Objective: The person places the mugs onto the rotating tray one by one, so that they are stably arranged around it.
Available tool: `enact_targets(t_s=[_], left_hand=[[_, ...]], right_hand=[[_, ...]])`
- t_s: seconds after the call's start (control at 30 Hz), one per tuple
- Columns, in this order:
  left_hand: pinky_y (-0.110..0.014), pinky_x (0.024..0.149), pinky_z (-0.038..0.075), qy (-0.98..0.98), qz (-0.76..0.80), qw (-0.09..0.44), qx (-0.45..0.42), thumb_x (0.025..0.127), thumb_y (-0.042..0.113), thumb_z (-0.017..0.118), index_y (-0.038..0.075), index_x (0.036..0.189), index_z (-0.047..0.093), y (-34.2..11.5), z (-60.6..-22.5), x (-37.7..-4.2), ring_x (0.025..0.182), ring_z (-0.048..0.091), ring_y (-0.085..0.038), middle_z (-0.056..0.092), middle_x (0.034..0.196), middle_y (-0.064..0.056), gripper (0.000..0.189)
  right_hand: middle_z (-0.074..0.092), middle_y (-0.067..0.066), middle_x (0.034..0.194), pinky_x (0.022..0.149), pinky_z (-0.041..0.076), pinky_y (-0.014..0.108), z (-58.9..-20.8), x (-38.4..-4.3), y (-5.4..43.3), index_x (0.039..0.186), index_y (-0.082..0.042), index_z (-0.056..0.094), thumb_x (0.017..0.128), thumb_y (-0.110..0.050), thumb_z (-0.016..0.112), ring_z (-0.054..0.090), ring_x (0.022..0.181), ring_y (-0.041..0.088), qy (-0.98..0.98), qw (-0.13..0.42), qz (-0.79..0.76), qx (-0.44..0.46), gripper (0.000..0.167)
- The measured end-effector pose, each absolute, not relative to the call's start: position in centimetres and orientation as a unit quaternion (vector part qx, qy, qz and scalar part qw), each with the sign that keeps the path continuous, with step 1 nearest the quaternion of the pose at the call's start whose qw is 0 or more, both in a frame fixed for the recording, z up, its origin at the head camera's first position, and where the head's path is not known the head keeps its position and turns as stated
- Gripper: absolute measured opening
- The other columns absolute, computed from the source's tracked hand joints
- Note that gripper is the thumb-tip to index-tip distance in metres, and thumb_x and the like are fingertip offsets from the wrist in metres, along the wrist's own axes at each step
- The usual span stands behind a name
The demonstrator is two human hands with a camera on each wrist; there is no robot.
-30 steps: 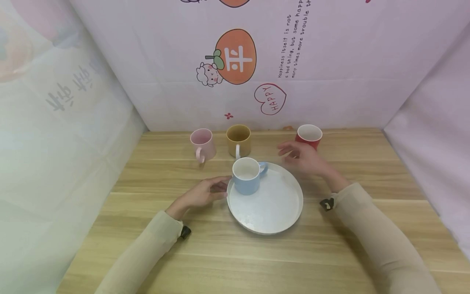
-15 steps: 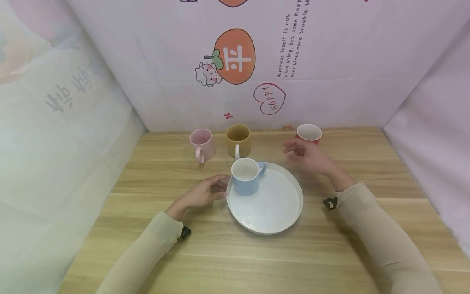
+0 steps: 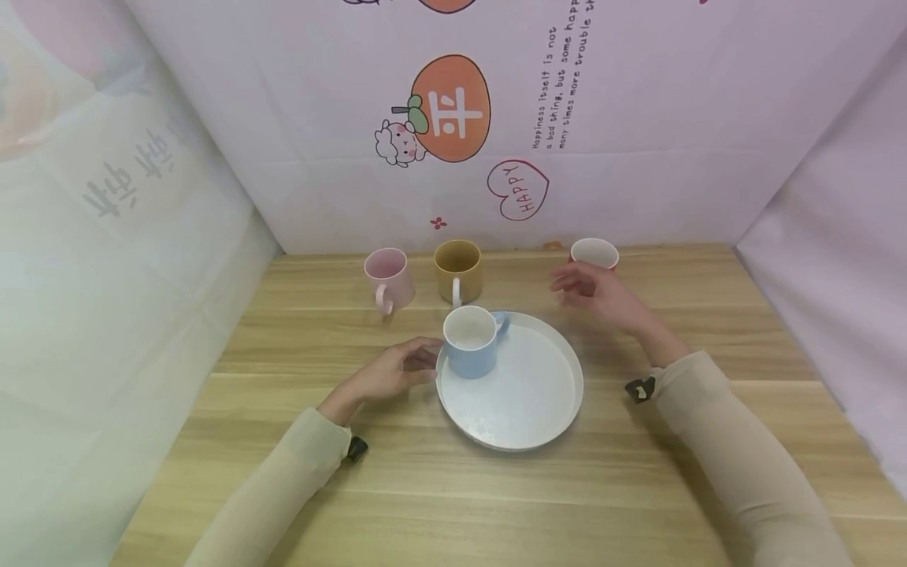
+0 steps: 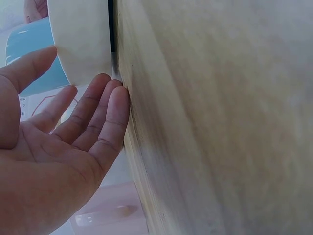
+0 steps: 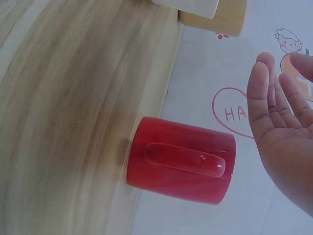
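My left hand (image 3: 393, 372) is at the left rim of a round white tray (image 3: 531, 398), its fingers loosely bent. Up close in the left wrist view, the fingertips are against or just beside the tray's side wall (image 4: 83, 39); whether they touch is hard to tell. A light blue mug (image 3: 471, 358) stands upright on the tray's left back part, handle towards the back right. Beyond the tray my right hand (image 3: 602, 298) hovers with relaxed fingers, holding nothing. From the head it partly covers a red mug (image 3: 594, 253). In the right wrist view that red mug (image 5: 181, 161) stands apart from the hand.
Behind the tray, a mustard yellow mug (image 3: 459, 279) stands with its pale handle facing me. A pink mug (image 3: 391, 287) is to its left. All rest on a wooden table (image 3: 496, 504), with a printed white cloth (image 3: 326, 165) hanging along its back and sides.
My right hand has drifted slightly right and back, covering more of the red mug. The left hand, tray and blue mug keep their places, apart from a slight shift of the head view.
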State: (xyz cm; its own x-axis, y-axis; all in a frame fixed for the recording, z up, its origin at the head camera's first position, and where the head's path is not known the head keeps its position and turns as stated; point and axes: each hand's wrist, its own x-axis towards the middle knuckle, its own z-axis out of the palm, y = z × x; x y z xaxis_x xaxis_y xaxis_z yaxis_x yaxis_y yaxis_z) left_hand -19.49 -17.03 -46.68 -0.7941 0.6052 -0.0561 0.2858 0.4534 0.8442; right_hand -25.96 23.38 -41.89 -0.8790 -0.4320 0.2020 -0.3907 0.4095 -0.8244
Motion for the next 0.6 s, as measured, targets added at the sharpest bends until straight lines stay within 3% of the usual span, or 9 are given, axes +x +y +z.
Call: enact_targets(t_s=[0.23, 0.37, 0.47, 0.6], left_hand=[[-0.044, 0.107, 0.051, 0.844, 0.432, 0.181, 0.263, 0.096, 0.018, 0.068, 0.017, 0.151, 0.044, -16.91, -46.63, -19.45, 0.118, 0.064, -0.026, 0.067, 0.126, -0.012, 0.06], [-0.045, 0.107, 0.05, 0.844, 0.429, 0.178, 0.267, 0.096, 0.018, 0.068, 0.017, 0.15, 0.045, -16.91, -46.61, -19.39, 0.118, 0.064, -0.026, 0.067, 0.126, -0.011, 0.059], [-0.045, 0.107, 0.05, 0.843, 0.433, 0.177, 0.267, 0.096, 0.017, 0.068, 0.015, 0.148, 0.047, -16.95, -46.64, -19.4, 0.118, 0.064, -0.027, 0.067, 0.126, -0.012, 0.056], [-0.043, 0.106, 0.051, 0.84, 0.441, 0.182, 0.258, 0.096, 0.015, 0.068, 0.014, 0.146, 0.047, -16.96, -46.6, -19.42, 0.119, 0.063, -0.028, 0.066, 0.126, -0.013, 0.054]], right_hand=[[0.067, 0.027, 0.117, 0.077, 0.063, 0.037, -41.99, -25.9, 23.85, 0.132, 0.001, 0.056, 0.094, -0.001, 0.064, 0.071, 0.095, 0.018, 0.836, 0.033, -0.502, -0.217, 0.039], [0.067, 0.021, 0.116, 0.076, 0.063, 0.032, -41.75, -25.6, 24.02, 0.134, 0.002, 0.055, 0.095, -0.001, 0.063, 0.07, 0.094, 0.014, 0.838, 0.039, -0.505, -0.204, 0.04], [0.066, 0.024, 0.118, 0.075, 0.062, 0.028, -41.5, -25.35, 24.15, 0.134, 0.003, 0.054, 0.094, -0.002, 0.064, 0.069, 0.095, 0.011, 0.836, 0.041, -0.51, -0.197, 0.041], [0.064, 0.029, 0.121, 0.078, 0.063, 0.033, -41.37, -25.23, 24.38, 0.134, 0.002, 0.055, 0.095, -0.006, 0.066, 0.068, 0.096, 0.007, 0.838, 0.039, -0.508, -0.196, 0.042]])
